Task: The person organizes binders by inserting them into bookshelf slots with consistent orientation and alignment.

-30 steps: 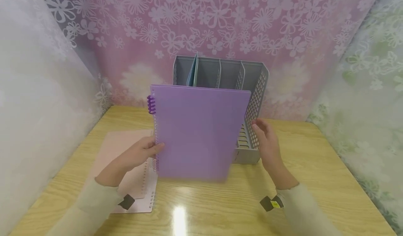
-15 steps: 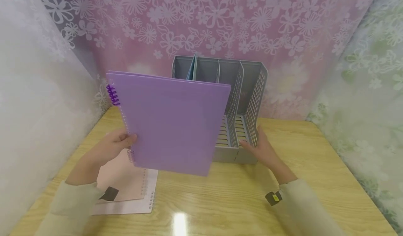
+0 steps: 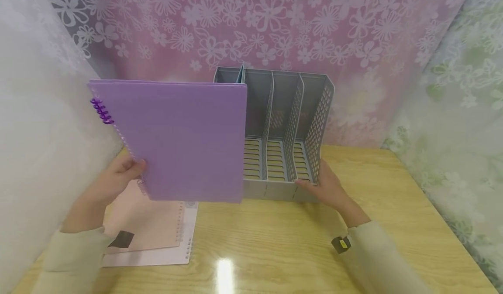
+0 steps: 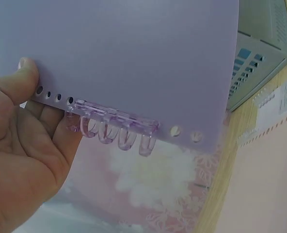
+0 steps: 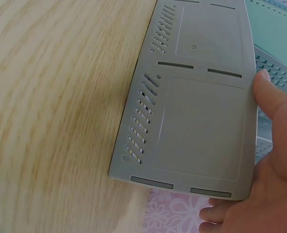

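Observation:
A purple ring-bound notebook [image 3: 192,141] stands upright in the air, its left edge pinched by my left hand [image 3: 111,178]. In the left wrist view the thumb lies on the cover [image 4: 134,53], with fingers behind the punched edge beside clear purple rings [image 4: 117,128]. My right hand [image 3: 328,187] grips the front right corner of a grey file organizer [image 3: 283,191]. In the right wrist view the thumb hooks over the rim of the organizer's front [image 5: 201,126], and the fingertips show past its side. The notebook hides the organizer's left part.
A teal folder or notebook [image 3: 241,73] pokes up in the organizer's left part. On the wooden table [image 3: 275,250] at left lie a pale pink notebook [image 3: 149,224] and a whiter punched one [image 3: 165,258] beneath it. Floral cloth [image 3: 255,28] hangs behind.
My left hand has carried the purple notebook leftward and slightly up, exposing more of the organizer. The right hand has come from beside the organizer to grip its front right corner.

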`<move>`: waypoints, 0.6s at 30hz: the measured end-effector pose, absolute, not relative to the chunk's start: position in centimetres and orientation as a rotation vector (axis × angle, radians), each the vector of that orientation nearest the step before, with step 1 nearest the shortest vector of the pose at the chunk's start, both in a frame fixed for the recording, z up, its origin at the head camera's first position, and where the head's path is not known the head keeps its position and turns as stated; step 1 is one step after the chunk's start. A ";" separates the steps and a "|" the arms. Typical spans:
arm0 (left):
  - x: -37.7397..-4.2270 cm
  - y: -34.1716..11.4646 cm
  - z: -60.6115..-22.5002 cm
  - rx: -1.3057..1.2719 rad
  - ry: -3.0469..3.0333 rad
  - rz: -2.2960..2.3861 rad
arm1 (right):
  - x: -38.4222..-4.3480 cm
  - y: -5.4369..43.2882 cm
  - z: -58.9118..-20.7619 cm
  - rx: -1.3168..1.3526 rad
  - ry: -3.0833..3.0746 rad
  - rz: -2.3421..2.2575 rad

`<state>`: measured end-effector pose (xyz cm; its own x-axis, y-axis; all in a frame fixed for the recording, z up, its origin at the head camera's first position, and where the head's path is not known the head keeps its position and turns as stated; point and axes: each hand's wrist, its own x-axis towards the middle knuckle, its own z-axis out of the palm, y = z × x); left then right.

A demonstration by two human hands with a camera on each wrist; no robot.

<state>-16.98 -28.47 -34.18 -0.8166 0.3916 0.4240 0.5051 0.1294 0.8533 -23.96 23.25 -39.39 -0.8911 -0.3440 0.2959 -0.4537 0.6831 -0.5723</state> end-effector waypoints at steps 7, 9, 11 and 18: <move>-16.6 -30.3 -33.8 -0.803 -2.232 -1.852 | -23.9 23.3 -39.5 0.583 -2.796 0.899; -16.5 -30.7 -33.8 -0.762 -2.229 -1.857 | -23.8 23.3 -39.5 0.572 -2.816 0.890; -16.5 -31.1 -33.7 -0.713 -2.235 -1.850 | -23.6 23.3 -39.5 0.554 -2.840 0.881; -16.6 -31.0 -33.9 -0.507 -2.101 -1.957 | -23.3 23.2 -39.1 0.530 -2.865 0.894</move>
